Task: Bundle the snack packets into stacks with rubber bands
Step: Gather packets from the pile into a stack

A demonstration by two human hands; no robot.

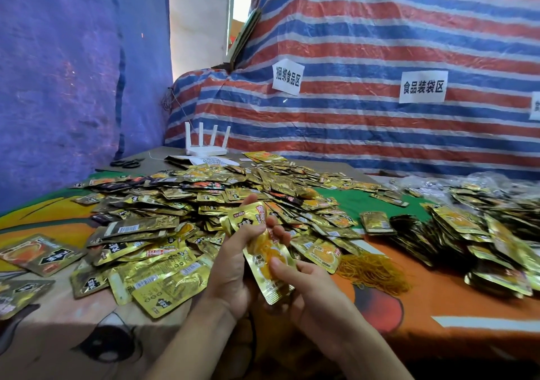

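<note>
Left hand [233, 263] curled round a few held packets [263, 251], raised just above the near side of the heap. Right hand [309, 292] pinches the lower end of the same packets, thumb on the front face. No band on them that we can see.

Progress, as we judge it:
- Loose pile [190, 204] is large, spreading across the left and middle of the tabletop [438, 292]. Most of the work lies here.
- Stacks [467, 233] lie crowded at the right. They look bundled, though the bands on them are too small to make out.
- Rubber bands [371, 271] sit in a yellow tangle just right of the right hand, within easy reach.
- We put the task at part done, and the step in hand at gathering and squaring a stack before banding.

Room and edges:
- Bare cloth shows between the hands and the near edge, and in front of the stacks at the right.
- A green strip separates the pile from the stacks.
- Packets at the far left lie near the tabletop's edge and could slip off.
- Router [206, 143] and scissors [128, 163] sit at the back, well apart from the hands, with a striped tarp [380, 43] close behind them.
</note>
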